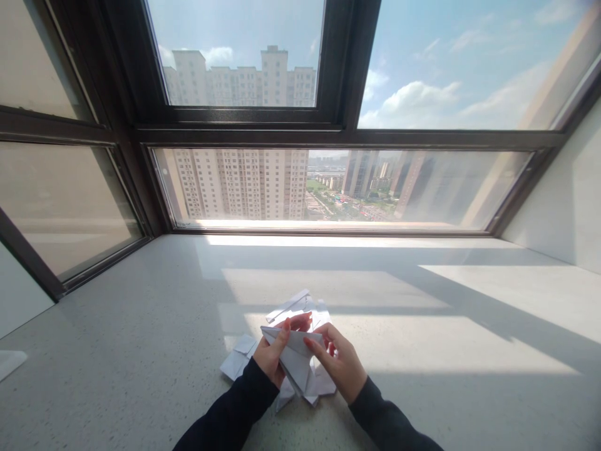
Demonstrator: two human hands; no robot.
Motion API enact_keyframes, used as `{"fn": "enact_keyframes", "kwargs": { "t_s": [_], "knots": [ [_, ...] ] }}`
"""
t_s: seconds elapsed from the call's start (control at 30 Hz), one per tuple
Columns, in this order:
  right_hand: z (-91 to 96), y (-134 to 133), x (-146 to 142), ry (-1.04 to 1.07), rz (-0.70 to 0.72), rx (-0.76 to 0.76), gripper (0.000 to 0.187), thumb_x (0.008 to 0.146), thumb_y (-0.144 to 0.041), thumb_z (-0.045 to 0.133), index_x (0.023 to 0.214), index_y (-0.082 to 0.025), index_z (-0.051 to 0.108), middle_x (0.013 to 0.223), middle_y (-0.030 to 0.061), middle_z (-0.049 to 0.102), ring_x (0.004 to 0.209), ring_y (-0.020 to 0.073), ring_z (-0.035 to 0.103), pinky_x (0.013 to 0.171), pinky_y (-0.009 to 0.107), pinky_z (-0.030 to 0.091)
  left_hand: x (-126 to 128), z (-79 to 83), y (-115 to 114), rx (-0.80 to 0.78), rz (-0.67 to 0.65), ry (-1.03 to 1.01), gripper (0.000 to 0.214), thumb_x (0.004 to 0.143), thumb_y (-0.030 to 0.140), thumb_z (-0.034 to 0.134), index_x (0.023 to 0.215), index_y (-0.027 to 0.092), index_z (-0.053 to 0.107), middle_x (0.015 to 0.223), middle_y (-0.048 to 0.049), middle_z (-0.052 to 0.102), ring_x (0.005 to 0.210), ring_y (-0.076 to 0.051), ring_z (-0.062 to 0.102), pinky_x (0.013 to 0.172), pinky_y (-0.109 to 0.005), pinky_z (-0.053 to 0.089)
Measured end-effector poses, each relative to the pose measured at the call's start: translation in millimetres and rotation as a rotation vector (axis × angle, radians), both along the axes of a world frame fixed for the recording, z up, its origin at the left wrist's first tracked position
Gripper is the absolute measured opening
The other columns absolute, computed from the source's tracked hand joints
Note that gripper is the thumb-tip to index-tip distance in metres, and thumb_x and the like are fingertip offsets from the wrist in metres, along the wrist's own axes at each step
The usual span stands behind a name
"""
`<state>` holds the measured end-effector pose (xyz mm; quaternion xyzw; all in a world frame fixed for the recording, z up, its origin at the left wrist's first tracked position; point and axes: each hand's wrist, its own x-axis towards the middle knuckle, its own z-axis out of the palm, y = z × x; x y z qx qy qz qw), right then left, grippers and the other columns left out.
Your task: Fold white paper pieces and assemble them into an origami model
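Note:
Between my two hands is a piece of folded white paper [297, 354], roughly triangular with a pointed left corner. My left hand [275, 354] grips its left part, thumb on the near face and fingers behind it. At the paper's upper right corner, my right hand [340, 360] pinches the edge between thumb and fingers. More folded white papers [240, 357] lie in a loose pile on the speckled sill, beneath and around my hands. The held piece and my hands cover part of that pile.
A pale speckled windowsill [422, 401] spreads out on all sides, striped with sunlight and shadow. Dark window frames [328, 139] rise at the back and left. A white wall [554, 194] stands at the right. A white object [10, 362] shows at the left edge.

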<state>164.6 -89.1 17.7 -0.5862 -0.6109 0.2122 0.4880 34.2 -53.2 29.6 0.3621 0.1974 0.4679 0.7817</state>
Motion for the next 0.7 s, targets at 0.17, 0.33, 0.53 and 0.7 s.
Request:
{"fn": "enact_keyframes", "kwargs": {
  "t_s": [0.17,0.33,0.53,0.7],
  "knots": [
    [3.1,1,5,0.044,-0.026,0.062,0.026,0.075,-0.041,0.047,0.065,-0.018,0.052,0.059,0.0,0.054,0.056,0.0136,0.049,0.05,0.024,0.039,2,-3.1,-1,0.069,-0.049,0.095,0.038,0.065,0.043,0.061,0.089,0.014,0.065,0.088,-0.0099,0.065,0.083,-0.023,0.057,0.076,-0.033,0.042],
    [15.2,-5,16,-0.06,-0.121,0.24,0.018,0.076,-0.034,0.05,0.068,-0.018,0.055,0.062,0.0022,0.058,0.06,0.0158,0.053,0.055,0.028,0.044,-5,0.3,0,0.174,-0.028,0.383,0.037,0.062,0.041,0.063,0.084,0.012,0.067,0.071,-0.0076,0.066,0.068,-0.02,0.058,0.058,-0.028,0.045],
    [30.5,-12,31,-0.342,-0.131,0.48,0.013,0.075,-0.025,0.053,0.068,-0.02,0.062,0.062,0.0047,0.06,0.06,0.0173,0.052,0.054,0.032,0.045,-9,1.1,-3,0.165,-0.042,0.474,0.039,0.061,0.039,0.065,0.09,0.013,0.065,0.084,-0.0093,0.066,0.071,-0.021,0.061,0.056,-0.028,0.048],
    [39.1,-11,37,-0.481,-0.015,0.518,0.009,0.073,-0.024,0.056,0.066,-0.023,0.063,0.06,0.0023,0.064,0.058,0.0178,0.051,0.054,0.033,0.044,-10,-3.6,-5,0.148,-0.437,0.503,0.034,0.063,0.039,0.063,0.083,0.011,0.064,0.067,-0.0102,0.067,0.054,-0.02,0.063,0.045,-0.024,0.045]
  ]
}}
